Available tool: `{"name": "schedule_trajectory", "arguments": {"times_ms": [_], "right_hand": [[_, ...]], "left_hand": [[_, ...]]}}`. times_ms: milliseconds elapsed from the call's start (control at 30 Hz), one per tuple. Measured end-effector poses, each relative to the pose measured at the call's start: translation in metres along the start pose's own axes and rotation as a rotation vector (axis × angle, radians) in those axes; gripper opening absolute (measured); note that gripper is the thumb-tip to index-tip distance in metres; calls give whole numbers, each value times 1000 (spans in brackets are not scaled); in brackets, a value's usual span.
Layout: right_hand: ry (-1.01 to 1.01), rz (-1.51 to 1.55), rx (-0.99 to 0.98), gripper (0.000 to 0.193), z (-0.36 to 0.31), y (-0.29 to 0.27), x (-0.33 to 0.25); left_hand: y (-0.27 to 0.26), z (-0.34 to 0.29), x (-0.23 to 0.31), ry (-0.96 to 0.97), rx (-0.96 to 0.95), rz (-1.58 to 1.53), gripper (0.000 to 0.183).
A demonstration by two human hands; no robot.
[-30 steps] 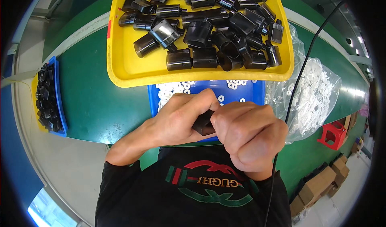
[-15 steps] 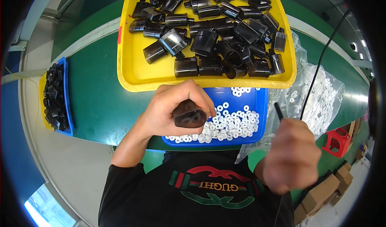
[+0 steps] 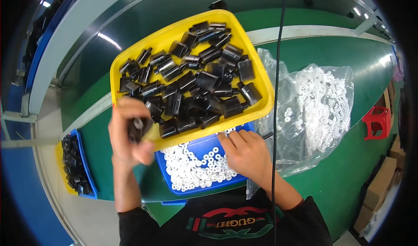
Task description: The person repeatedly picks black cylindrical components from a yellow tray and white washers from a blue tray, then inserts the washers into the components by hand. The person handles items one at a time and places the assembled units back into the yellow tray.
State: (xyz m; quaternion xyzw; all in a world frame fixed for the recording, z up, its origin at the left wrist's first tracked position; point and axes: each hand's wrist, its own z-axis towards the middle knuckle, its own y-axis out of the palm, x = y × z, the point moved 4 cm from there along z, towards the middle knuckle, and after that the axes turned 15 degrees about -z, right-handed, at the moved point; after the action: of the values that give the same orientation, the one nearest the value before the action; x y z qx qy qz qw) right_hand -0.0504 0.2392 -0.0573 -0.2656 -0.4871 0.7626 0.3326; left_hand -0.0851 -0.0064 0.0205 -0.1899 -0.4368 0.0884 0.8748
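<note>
Beside the yellow tray (image 3: pixel 227 124), the left hand (image 3: pixel 120 137) is wrapping its fingers round a smoky-black plastic housing (image 3: pixel 137 133); blur is smearing both, and a slackening hold could be dropping it. Over the blue tray (image 3: pixel 202 146) of white washers (image 3: pixel 185 174), the right hand (image 3: pixel 249 155) is bending its fingers; whether they're pinching the dark rod (image 3: pixel 267 136) beyond, I cannot tell.

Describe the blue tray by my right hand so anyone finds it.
Find the large yellow tray on the green table. The blue tray shows past its near edge, by your right hand. It holds white rings, unlike the yellow one's black pieces.
</note>
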Motion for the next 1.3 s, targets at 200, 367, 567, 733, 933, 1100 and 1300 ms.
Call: {"name": "schedule_trajectory", "arguments": {"times_ms": [200, 367, 567, 733, 933, 1100, 1300], "right_hand": [[18, 23, -5, 29, -2, -2, 3], [44, 28, 19, 27, -6, -1, 3], [40, 57, 32, 21, -10, 3, 6], [6, 47, 19, 21, -9, 3, 2], [6, 31, -3, 13, -7, -1, 4], [11, 61, 29, 17, -4, 3, 2], [28, 77, 2, 16, -4, 5, 3]], "left_hand": [[-24, 110, -73, -291, -63, 499, 40], [-56, 158, -197, -465, -50, 502, 52], [-66, 144, -254, -957, -123, 381, 67], [-61, 153, -219, -824, -41, 553, 67], [33, 127, -120, -225, -253, 331, 53], [73, 103, -96, -111, -493, 364, 55], [65, 103, -84, -195, -560, 481, 36]]}}
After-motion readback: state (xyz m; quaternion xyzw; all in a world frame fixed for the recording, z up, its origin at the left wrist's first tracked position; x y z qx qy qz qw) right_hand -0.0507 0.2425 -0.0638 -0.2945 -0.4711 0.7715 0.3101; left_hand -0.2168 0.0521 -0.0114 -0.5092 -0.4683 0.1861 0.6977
